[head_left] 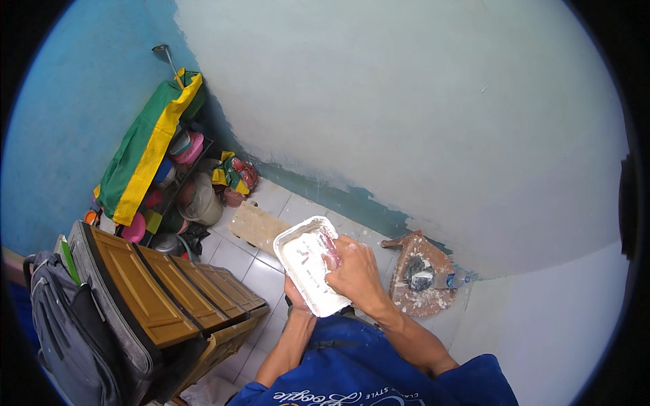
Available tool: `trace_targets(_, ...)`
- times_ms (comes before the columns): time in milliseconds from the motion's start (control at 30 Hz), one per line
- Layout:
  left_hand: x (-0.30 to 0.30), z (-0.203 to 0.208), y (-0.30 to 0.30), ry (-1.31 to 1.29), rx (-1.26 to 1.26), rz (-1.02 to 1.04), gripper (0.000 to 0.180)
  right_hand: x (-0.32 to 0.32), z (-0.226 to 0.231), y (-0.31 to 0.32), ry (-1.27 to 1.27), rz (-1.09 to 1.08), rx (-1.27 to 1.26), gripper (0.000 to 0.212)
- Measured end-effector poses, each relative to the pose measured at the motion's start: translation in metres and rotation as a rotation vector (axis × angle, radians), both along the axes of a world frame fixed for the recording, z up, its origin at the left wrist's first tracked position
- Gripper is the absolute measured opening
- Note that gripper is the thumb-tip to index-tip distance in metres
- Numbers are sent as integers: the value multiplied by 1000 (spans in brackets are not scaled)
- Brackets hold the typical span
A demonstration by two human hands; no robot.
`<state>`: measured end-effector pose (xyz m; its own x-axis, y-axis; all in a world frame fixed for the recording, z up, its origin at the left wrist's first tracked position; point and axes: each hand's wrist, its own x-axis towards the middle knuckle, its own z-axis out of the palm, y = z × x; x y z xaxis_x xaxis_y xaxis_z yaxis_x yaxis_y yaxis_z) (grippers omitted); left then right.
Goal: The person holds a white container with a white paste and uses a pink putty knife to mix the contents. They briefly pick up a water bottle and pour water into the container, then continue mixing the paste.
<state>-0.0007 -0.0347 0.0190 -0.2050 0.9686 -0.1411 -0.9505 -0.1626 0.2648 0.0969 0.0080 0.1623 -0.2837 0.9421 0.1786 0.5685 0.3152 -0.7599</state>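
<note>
My left hand (296, 296) grips a shallow white rectangular tray (306, 289) from below, near its left edge. White paint or filler coats the tray's inside, with some darker specks in it. My right hand (359, 271) is closed over the tray's right side, around a small dark-red tool (329, 249). The tool's working end is down at the white coating, and its exact kind cannot be made out. Both forearms come up from the lower edge, in front of a blue shirt.
A paint-spattered stool (421, 298) bears a plastic bottle (458, 279). A wooden board (258, 227) lies on the tiled floor. Left are a wooden drawer cabinet (166, 291), a grey backpack (71, 331) and a rack under a green-yellow cover (145, 145). A partly white-coated wall (406, 115) stands ahead.
</note>
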Motion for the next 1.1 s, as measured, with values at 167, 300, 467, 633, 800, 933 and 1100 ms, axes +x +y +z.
trace_targets(167,-5,-15,1,12,87,-42,57,-9,-3,-9,-68,21,-53,16)
trace_targets(300,3,4,0,-46,13,-26,57,-3,-6,0,-68,-15,-25,17)
trace_targets(467,-2,-13,1,-13,99,-30,58,-4,-7,0,-44,16,-117,18)
trace_targets(633,-1,-12,-1,-46,65,-27,58,-4,8,-3,-10,63,-122,18)
trace_targets(800,3,7,4,-10,-10,6,58,-5,-4,-2,-21,27,-78,19)
trace_targets(933,-2,-9,4,-91,178,-68,59,-9,-1,-7,6,109,-88,18)
trace_targets(1100,2,-5,2,-92,84,-19,60,-2,6,3,-35,55,-101,17)
